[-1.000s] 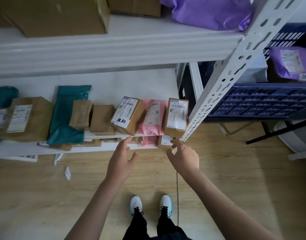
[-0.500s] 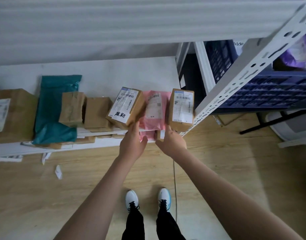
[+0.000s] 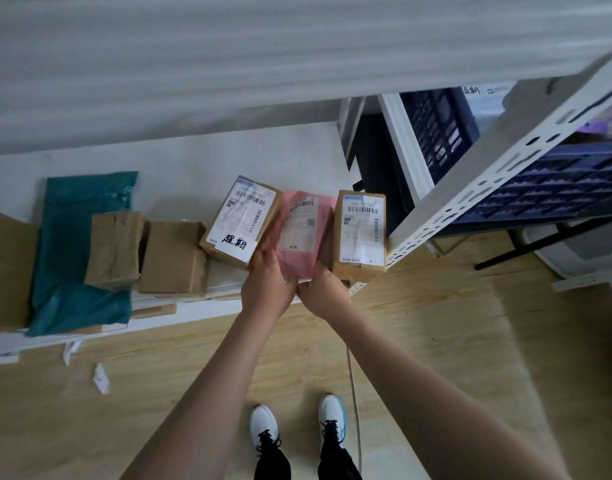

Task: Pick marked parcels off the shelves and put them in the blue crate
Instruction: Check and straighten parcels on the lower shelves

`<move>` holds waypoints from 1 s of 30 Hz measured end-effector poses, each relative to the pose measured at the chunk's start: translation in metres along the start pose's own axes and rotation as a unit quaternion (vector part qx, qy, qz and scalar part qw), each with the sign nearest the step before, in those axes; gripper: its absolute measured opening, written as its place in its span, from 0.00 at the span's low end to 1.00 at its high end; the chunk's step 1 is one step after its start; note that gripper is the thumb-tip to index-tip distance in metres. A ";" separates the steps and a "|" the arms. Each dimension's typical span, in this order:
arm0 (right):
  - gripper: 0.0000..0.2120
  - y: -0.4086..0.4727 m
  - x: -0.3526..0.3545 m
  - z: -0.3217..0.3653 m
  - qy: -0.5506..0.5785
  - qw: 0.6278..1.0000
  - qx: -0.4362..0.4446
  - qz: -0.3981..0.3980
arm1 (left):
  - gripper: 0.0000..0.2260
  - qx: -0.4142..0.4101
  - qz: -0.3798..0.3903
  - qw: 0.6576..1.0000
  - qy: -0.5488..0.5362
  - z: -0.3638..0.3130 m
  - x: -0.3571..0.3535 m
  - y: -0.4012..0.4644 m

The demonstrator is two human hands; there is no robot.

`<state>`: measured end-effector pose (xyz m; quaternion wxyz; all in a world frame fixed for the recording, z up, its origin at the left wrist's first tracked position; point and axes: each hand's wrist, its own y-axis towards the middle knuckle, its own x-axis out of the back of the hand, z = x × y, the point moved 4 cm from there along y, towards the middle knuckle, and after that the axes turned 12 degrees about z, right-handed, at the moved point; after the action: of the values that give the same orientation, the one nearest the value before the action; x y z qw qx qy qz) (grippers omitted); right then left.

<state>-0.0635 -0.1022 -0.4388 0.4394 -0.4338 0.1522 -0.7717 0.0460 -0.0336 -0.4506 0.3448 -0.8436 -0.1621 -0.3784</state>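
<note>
Moved: both my hands up from the shelf (image 3: 89,161) edge onto the pink mailer (image 3: 299,237).
Left hand (image 3: 268,289): clamped on its lower left.
Right hand (image 3: 320,289): gripping its bottom; fingertips hidden.
Writing: box (image 3: 240,221) handwritten characters; barcodes blurred.

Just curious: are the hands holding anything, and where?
Both hands, left and right, hold the pink mailer bag by its bottom edge.

One head-worn camera looks steeply down from above, close over the low shelf (image 3: 193,306) ahead, with floor (image 3: 436,341) and shoes (image 3: 263,424) nearest.
</note>
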 end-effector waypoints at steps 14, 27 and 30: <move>0.12 -0.018 0.014 0.013 0.053 0.998 0.035 -0.020 | 0.16 -0.059 0.098 0.979 -0.169 0.010 0.004 0.012; 0.12 -0.067 0.047 0.047 0.096 0.968 0.176 -0.154 | 0.20 -0.253 -0.124 0.947 -0.156 -0.032 0.067 -0.034; 0.10 -0.096 0.069 0.054 0.058 0.957 0.212 -0.191 | 0.22 -0.272 -0.145 0.943 -0.122 -0.045 0.092 -0.058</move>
<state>-0.0887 -0.0961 -0.3117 0.3559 -0.3060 -0.0751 -0.8798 0.0520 -0.0229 -0.3338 0.0210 -0.9126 -0.2141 -0.3478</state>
